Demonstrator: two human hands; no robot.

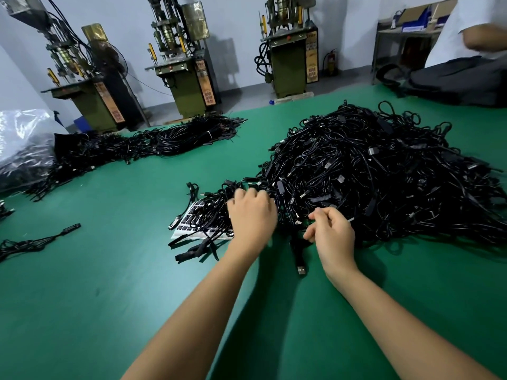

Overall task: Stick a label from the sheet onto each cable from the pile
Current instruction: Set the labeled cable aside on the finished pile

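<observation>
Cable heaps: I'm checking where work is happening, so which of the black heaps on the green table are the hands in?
The big loose pile at right; both the left hand and right hand work its near edge. The others lie far left, untouched.

both hands (pixel 252 212) in the cable pile (pixel 370 171) — label sheet (pixel 192 229) beside.

light: bright, overhead | shadows: soft | edges: bowed (wide-angle) | focus: slightly soft

Single head-worn wide-angle cam, looks forward and down over the green table (pixel 115 283). Forearms enter from bottom edge, so close in on near work area. Far machines (pixel 186 69) still in frame at top. Edges bend, probably lens distortion. No second view.
</observation>
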